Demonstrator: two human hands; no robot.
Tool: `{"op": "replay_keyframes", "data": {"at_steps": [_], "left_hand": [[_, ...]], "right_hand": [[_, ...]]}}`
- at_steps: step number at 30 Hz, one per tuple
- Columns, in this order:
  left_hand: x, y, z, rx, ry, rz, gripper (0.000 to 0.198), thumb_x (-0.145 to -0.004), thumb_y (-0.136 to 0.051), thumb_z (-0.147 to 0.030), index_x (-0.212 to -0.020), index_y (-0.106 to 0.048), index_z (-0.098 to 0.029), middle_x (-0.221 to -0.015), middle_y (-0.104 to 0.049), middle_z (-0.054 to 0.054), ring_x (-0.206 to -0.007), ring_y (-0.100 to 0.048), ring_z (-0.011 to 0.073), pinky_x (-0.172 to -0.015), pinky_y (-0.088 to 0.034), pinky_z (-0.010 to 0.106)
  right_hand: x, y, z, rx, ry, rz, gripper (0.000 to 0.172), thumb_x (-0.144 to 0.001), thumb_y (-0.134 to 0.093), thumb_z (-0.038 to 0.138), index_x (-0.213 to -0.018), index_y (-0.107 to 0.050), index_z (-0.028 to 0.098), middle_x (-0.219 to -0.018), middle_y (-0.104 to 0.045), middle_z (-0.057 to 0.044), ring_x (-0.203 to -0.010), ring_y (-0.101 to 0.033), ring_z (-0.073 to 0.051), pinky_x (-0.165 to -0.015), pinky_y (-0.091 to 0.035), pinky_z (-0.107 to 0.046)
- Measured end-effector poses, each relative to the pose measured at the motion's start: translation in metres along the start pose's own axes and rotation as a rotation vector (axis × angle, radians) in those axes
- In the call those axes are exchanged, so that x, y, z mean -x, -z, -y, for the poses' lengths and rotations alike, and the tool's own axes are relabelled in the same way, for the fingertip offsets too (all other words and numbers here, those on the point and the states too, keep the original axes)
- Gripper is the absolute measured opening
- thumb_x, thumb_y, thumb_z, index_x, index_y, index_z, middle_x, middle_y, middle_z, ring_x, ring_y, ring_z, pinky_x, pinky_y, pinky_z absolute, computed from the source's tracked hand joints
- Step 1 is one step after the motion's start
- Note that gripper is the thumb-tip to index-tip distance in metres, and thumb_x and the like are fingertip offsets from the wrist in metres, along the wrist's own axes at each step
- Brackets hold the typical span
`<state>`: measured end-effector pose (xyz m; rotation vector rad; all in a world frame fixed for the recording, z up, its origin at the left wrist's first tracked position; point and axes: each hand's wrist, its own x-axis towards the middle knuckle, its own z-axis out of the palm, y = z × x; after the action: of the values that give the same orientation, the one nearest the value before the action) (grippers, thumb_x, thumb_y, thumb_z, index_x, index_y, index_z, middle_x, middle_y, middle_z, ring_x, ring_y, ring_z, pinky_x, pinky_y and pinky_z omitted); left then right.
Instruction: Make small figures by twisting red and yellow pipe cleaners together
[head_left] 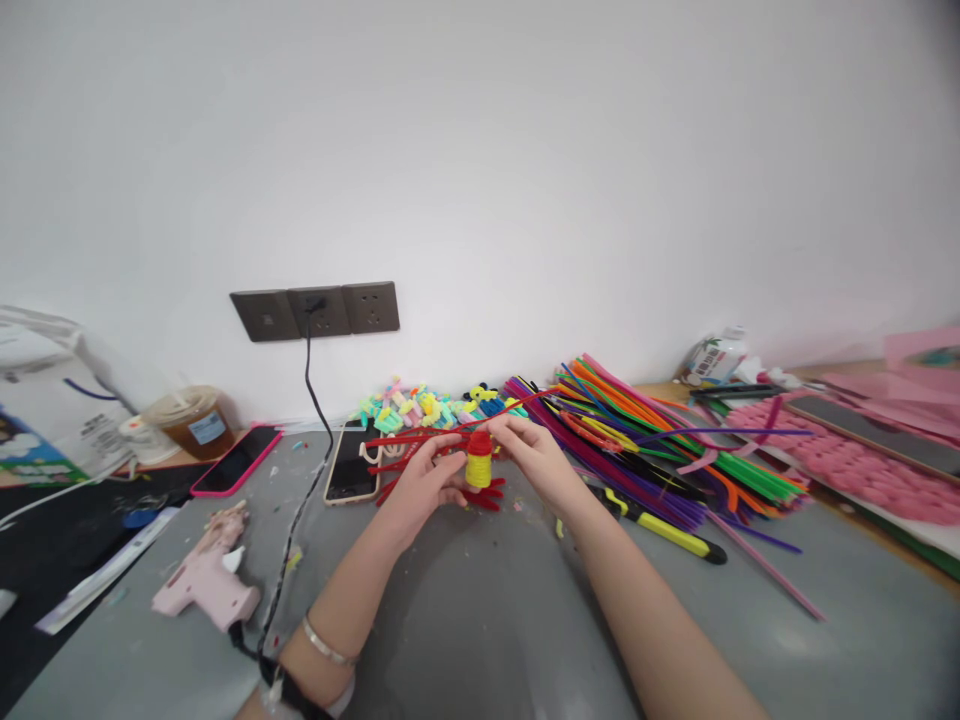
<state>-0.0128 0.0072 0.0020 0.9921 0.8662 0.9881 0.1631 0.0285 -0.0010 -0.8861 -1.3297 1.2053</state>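
Note:
A small cylinder wound in red and yellow pipe cleaner [478,470] stands upright between my hands. My left hand [426,482] is closed on it from the left, fingers curled about its lower part. My right hand [529,448] is at its top right, its fingertips pinched on a thin red pipe cleaner [517,404] whose strand runs up and to the right. Fingers partly hide where the strand meets the red top. Several loose red pipe cleaners [390,440] lie behind and below my left hand.
Multicoloured pipe cleaners [637,430] lie at right beside a yellow-black utility knife [675,535]. Pastel pieces [412,405] are piled by the wall. A phone [352,465], a pink-edged phone [238,460], a drink cup [193,422] and a corded pink glue gun [206,575] are at left.

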Motion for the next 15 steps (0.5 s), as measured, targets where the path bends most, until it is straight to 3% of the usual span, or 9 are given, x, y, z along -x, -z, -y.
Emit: {"op": "replay_keyframes", "data": {"at_steps": [9,15], "left_hand": [[0.0006,-0.0003,-0.0004,-0.098,-0.037,0.007,0.057,-0.069,-0.079,-0.045,-0.113,-0.056,-0.016,-0.083,-0.067,0.003,-0.070,-0.064,0.0140,-0.053,-0.047,0.022],[-0.0005,0.0010,0.0013,-0.279,-0.048,0.076,0.059,-0.067,-0.079,-0.046,-0.111,-0.054,-0.016,-0.081,-0.065,0.002,-0.063,-0.059,0.0116,-0.051,-0.038,0.021]], "right_hand": [[0.0031,-0.0029,0.0043,-0.020,-0.003,0.062,0.028,-0.072,-0.077,0.042,-0.085,-0.067,0.019,-0.077,-0.067,-0.002,-0.070,-0.061,-0.015,-0.066,-0.047,-0.029],[0.0017,-0.0022,0.0039,-0.007,0.020,0.039,0.028,-0.070,-0.078,0.039,-0.084,-0.067,0.018,-0.079,-0.068,-0.003,-0.073,-0.062,-0.016,-0.067,-0.048,-0.029]]}}
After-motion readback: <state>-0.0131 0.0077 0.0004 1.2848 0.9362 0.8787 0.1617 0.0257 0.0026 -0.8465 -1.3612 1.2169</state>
